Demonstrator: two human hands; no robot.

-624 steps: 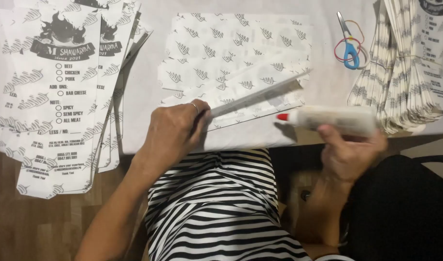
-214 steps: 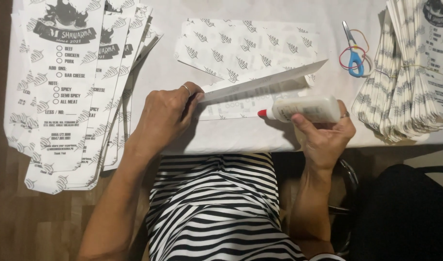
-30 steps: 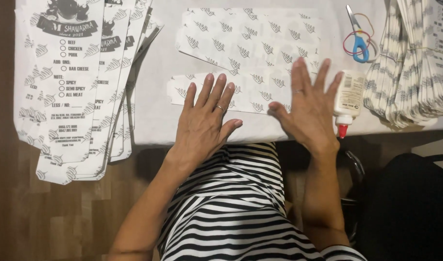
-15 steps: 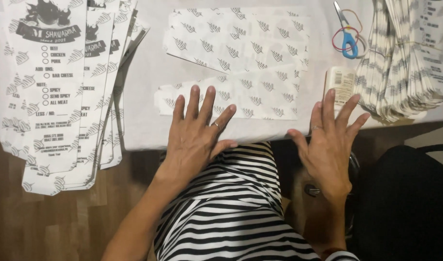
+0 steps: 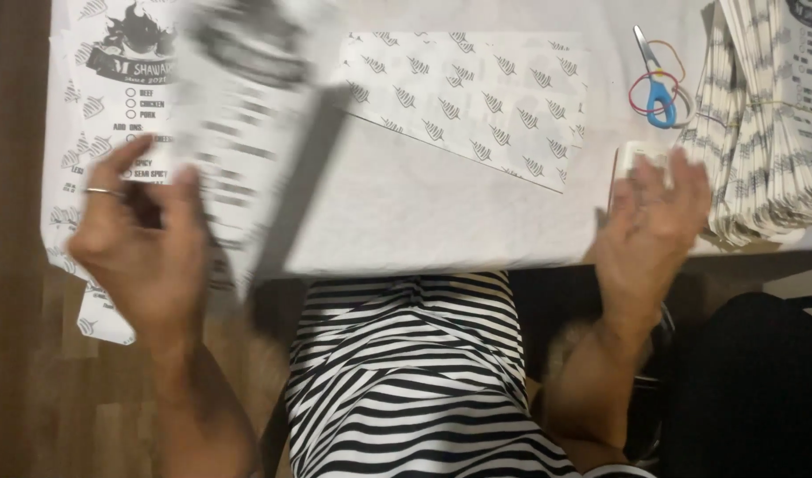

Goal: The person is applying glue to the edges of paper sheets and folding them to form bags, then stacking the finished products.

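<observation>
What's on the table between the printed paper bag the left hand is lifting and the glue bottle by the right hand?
In the head view, between the paper bag and the glue bottle lies bare white table, with a flat leaf-patterned sheet further back.

1. The paper bag (image 5: 246, 133) is white with black print and a grey fold.
2. The flat sheet (image 5: 477, 97) is white with small black leaf marks.
3. The scissors (image 5: 658, 88) have blue handles, and a red rubber band (image 5: 640, 88) lies by them.
4. The shirt (image 5: 406, 381) has black and white stripes.
5. The desk (image 5: 423, 221) is white.
</observation>
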